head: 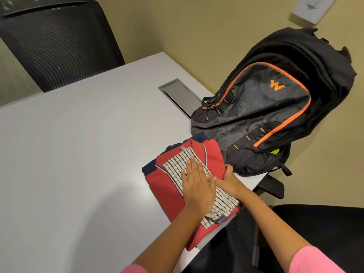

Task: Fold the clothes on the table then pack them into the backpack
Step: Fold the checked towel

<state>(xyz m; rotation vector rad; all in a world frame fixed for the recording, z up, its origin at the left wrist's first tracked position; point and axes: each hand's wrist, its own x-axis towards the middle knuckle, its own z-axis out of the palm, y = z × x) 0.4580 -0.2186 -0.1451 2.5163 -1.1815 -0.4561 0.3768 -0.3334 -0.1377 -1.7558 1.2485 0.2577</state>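
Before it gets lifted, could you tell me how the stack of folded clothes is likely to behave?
The stack of folded clothes is soft fabric, so it would probably sag if lifted unsupported. Its striped top layer lies loose and may slide. It overhangs the table edge, so a push might tip it.

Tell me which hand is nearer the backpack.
Right. The right hand grips the folded clothes' edge beside the backpack; the left hand lies flat farther away.

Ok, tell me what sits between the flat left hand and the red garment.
In the head view, the left hand presses flat on a striped cloth; that cloth lies between it and the red garment.
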